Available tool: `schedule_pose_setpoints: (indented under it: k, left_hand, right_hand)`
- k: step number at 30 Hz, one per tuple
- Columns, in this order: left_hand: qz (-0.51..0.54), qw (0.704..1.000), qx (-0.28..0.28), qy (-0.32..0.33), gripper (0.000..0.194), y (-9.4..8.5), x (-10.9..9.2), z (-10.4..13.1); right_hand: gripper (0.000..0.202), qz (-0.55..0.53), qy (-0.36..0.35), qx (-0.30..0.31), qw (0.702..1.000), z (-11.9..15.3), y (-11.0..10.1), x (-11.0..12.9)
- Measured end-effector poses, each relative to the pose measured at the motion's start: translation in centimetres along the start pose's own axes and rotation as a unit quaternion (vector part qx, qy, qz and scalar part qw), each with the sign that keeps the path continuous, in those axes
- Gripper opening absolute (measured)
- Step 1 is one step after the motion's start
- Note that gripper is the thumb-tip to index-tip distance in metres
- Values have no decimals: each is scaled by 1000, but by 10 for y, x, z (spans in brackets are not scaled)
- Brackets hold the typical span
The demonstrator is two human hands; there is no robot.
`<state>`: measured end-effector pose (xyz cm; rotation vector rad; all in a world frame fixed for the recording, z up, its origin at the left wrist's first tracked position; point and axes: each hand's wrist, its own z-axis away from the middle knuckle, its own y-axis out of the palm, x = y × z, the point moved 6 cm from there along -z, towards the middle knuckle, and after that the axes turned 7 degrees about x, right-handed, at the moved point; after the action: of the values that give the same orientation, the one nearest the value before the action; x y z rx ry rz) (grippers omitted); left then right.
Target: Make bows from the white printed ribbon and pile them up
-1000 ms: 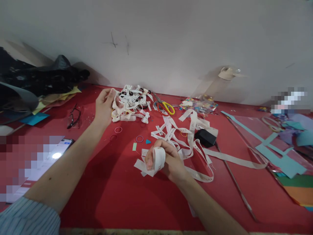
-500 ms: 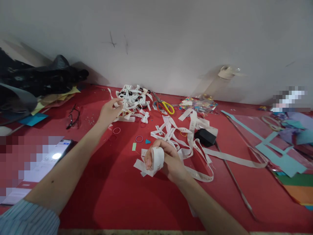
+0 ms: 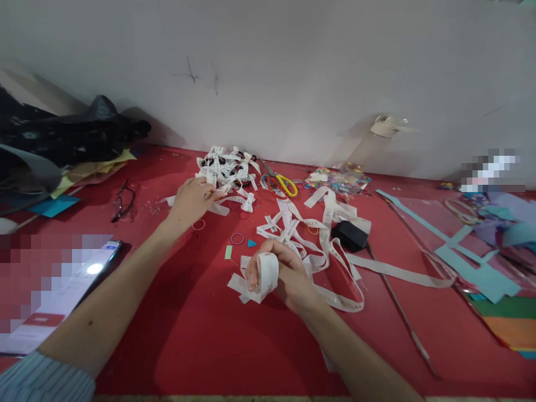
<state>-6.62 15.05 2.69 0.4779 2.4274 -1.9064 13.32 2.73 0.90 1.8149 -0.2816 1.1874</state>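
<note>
My right hand (image 3: 291, 273) is closed around a loop of white printed ribbon (image 3: 268, 274), held low over the red table. Ribbon tails show to the left of those fingers. My left hand (image 3: 190, 201) reaches to the near left edge of a pile of small white ribbon bows (image 3: 226, 167), some with black bands. Its fingers are curled together by the bows; what lies between them is hard to make out. One separate white bow (image 3: 248, 202) rests just right of that hand. Long loose printed ribbon (image 3: 326, 223) lies tangled beyond and right of my right hand.
Scissors (image 3: 285, 185) with red and yellow handles lie behind the ribbon. Small elastic bands (image 3: 237, 239) are scattered mid-table. A black block (image 3: 350, 235) sits among the ribbon. Glasses (image 3: 124, 202) and a lit phone (image 3: 79, 290) are left; coloured paper (image 3: 506, 321) is right.
My left hand has shifted slightly right and closed its fingers more at the pile's edge. The right hand still holds the ribbon loop in nearly the same place.
</note>
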Motion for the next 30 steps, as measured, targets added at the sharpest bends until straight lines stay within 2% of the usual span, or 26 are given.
schedule_pose_setpoints:
  k: [5,9,15,21,23,25,27,28,30]
  left_hand:
    - [33,998,-35,49,29,-12,-9,-3]
    - [58,993,-9,103,28,-5,-23,2]
    - [137,989,9,50,28,-4,-28,12]
    - [89,995,33,-22,29,-1,-30,17]
    - [99,994,51,-7,31,4,-34,18]
    - [112,991,57,37,31,8,-40,18]
    - [108,992,26,63,28,7,-40,16]
    - [99,994,-3,54,27,5,-36,15]
    - [72,995,-66,-9,30,0,-20,14]
  right_hand:
    - [17,14,6,-1,1000,0,0,0]
    - [15,19,3,2,1000,1,-2,-1]
    - [17,11,35,73,997,3,5,-6]
    - [30,38,123,159,979,11,19,-16]
    - [29,45,152,180,971,13,23,-20]
    - [29,49,167,187,967,15,25,-23]
    - [29,54,168,181,968,15,24,-24]
    - [29,57,167,175,969,14,23,-24]
    - [28,63,165,165,970,13,20,-23]
